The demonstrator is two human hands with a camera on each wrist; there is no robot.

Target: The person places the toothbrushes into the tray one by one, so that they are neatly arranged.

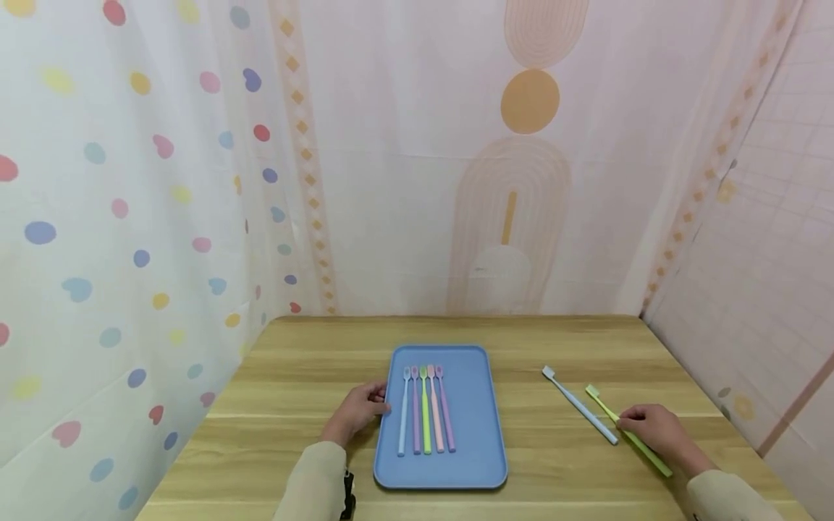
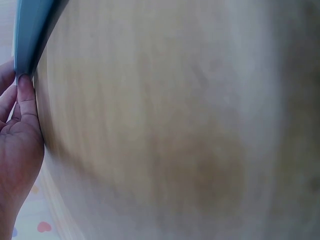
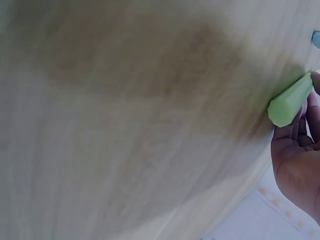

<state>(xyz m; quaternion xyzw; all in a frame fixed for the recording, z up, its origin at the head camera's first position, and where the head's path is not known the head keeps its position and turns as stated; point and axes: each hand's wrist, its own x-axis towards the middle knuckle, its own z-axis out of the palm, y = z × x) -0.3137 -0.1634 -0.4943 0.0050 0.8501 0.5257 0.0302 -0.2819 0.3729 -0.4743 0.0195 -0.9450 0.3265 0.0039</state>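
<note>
A blue tray (image 1: 478, 434) lies on the table, bearing several toothbrushes (image 1: 426, 416) side by side in its left half, heads toward the far end. Their colours are light blue, purple, bright green and pink. My left hand (image 1: 358, 409) holds the tray's left rim; the left wrist view shows the thumb and fingers (image 2: 27, 100) at that edge. To the right of the tray, my right hand (image 1: 658, 430) pinches a green toothbrush (image 1: 641, 447) around the middle of its handle. The handle's thick end (image 3: 285, 109) shows close up in the right wrist view. Beside it lies a light blue toothbrush (image 1: 580, 405), slanted.
The wooden table (image 1: 300, 362) has its far edge against a patterned curtain (image 1: 391, 239). A dotted curtain (image 1: 163, 253) hangs along the left, and another light curtain (image 1: 769, 253) on the right. Bare table separates the tray from the loose toothbrushes.
</note>
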